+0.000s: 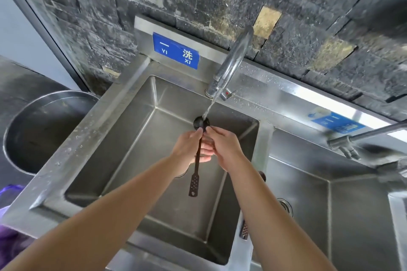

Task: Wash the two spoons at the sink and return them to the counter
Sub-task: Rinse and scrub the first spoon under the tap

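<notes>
Head view: 1 dark spoon (196,161) is being held over the left sink basin (136,138), bowl up under the water stream (209,106) running from the faucet (233,61), its perforated handle end hanging down. Left hand (189,149) is gripping the handle just below the bowl; right hand (224,149) is pinching at the bowl with its fingertips. Spoon 2 (244,227) is lying on the divider between the 2 basins, mostly hidden behind the right forearm. Blue label (176,53) reading "YI XI" is sitting on the backsplash. Steel pot (44,127) is standing left of the sink.
</notes>
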The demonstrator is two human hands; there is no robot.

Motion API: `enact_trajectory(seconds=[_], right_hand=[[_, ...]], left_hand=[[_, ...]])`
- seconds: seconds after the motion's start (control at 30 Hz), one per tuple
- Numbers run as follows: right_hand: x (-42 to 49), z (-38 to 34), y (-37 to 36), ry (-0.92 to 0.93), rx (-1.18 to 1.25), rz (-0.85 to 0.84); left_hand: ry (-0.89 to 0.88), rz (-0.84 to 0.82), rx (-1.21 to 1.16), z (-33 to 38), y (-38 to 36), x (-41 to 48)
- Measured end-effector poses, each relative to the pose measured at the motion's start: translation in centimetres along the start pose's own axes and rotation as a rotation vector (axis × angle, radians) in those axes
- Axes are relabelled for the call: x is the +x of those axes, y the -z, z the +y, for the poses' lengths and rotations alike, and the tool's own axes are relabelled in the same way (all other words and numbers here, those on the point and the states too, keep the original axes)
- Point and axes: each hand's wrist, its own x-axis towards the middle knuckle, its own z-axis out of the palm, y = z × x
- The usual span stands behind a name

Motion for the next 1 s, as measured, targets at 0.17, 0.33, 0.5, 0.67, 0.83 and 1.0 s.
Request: enact_trajectory(seconds=[0.17,0.33,0.5,0.67,0.83,1.0], right_hand=[[-0.7,-0.7,-0.7,0.081,-0.046,-0.057],[-2.8,1.9,-2.0,0.012,-0.056,-0.126],[-2.1,0.5,2.1,0.211,-0.672,0.092],[-2.1,-2.9,4.8,0.349,-0.899,0.157],[-3.2,-1.6,0.7,0.259,-0.625,0.198],[-3.4,-0.9,2.1,0.223,-0.671,0.199]], left_hand=[[-0.063,0.12,0.055,3.0,-0.4,1.3],[-0.045,0.056,-0.234,4.9,-1.8,1.6],[-0.33,0.049,0.537,6.1,0.1,2.5],[-0.382,-0.01,0.533,6.8,0.5,3.5],[0.033,-0.168,-0.413,6.1,-2.4,2.7],[-0.145,-0.291,0.128,7.2,-0.3,3.0]])
